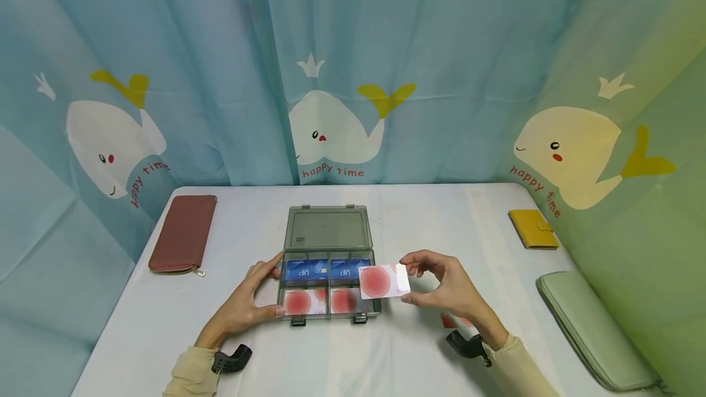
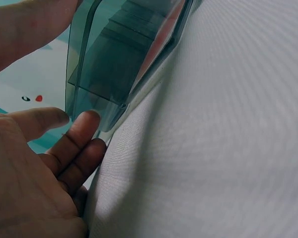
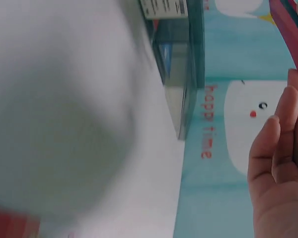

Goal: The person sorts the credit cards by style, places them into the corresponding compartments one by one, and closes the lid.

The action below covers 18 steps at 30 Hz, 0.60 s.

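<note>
Two hands work at the open box in the middle of the table. The left hand braces its left wall with straight fingers, while the right hand pinches a card over the right edge. I think the card should stay flat and go down straight into one compartment.

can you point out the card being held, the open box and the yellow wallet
card (image 1: 380, 281), head view, on its red circle
open box (image 1: 327, 228), head view, on the flat lid
yellow wallet (image 1: 532, 228), head view, on the middle of its cover
</note>
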Each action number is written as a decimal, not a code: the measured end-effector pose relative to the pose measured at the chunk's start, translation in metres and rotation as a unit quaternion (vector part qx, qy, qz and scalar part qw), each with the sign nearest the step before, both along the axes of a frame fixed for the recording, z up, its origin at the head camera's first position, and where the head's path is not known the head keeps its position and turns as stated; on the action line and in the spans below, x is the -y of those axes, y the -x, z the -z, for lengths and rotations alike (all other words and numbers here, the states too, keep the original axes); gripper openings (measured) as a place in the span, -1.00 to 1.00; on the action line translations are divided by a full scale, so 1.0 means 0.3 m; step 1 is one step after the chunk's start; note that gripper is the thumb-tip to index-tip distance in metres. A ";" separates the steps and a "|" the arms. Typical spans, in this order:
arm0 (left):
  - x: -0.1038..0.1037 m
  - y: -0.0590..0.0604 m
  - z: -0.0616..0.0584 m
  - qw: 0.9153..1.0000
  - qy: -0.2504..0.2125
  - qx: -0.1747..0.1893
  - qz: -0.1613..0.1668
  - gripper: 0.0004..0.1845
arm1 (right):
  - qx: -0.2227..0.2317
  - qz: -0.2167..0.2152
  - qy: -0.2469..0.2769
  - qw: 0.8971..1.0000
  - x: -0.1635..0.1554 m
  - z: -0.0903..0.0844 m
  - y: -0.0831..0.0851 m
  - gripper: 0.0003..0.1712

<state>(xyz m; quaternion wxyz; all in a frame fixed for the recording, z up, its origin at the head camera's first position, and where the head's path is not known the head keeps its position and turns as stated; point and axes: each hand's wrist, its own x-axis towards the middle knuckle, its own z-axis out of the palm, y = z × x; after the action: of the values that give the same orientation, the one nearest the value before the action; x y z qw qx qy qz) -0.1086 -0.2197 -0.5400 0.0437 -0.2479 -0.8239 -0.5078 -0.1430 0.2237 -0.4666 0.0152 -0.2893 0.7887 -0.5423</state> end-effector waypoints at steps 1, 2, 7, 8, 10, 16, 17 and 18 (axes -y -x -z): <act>0.000 0.000 0.000 1.000 -0.001 0.000 0.000 0.13 | -0.005 -0.001 0.001 1.000 0.013 0.001 0.003 -0.35; 0.000 0.000 0.000 1.000 -0.001 0.000 0.000 0.13 | -0.008 -0.001 0.002 1.000 0.027 0.001 0.006 -0.35; -0.001 -0.001 -0.003 1.000 -0.002 0.003 0.000 0.13 | -0.014 -0.012 0.014 1.000 0.090 0.008 0.020 -0.35; -0.001 -0.001 -0.003 1.000 -0.001 0.003 0.000 0.13 | -0.015 -0.015 0.017 1.000 0.101 0.009 0.022 -0.36; -0.001 -0.001 -0.004 1.000 0.000 0.002 0.001 0.13 | -0.015 -0.022 0.024 0.999 0.122 0.011 0.027 -0.36; -0.001 -0.001 -0.003 1.000 0.000 -0.002 0.002 0.13 | -0.011 -0.036 0.031 0.999 0.183 0.019 0.043 -0.36; -0.001 0.000 -0.003 1.000 -0.001 -0.003 0.002 0.13 | -0.012 -0.039 0.029 0.999 0.193 0.022 0.045 -0.36; -0.001 0.000 -0.003 1.000 0.000 -0.003 0.002 0.13 | -0.011 -0.040 0.026 0.999 0.204 0.025 0.046 -0.37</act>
<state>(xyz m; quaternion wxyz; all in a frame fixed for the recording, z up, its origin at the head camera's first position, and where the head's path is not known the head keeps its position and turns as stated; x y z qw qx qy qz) -0.1086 -0.2195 -0.5392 0.0448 -0.2512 -0.8230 -0.5074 -0.1569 0.1626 -0.4742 0.0207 -0.3265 0.7624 -0.5583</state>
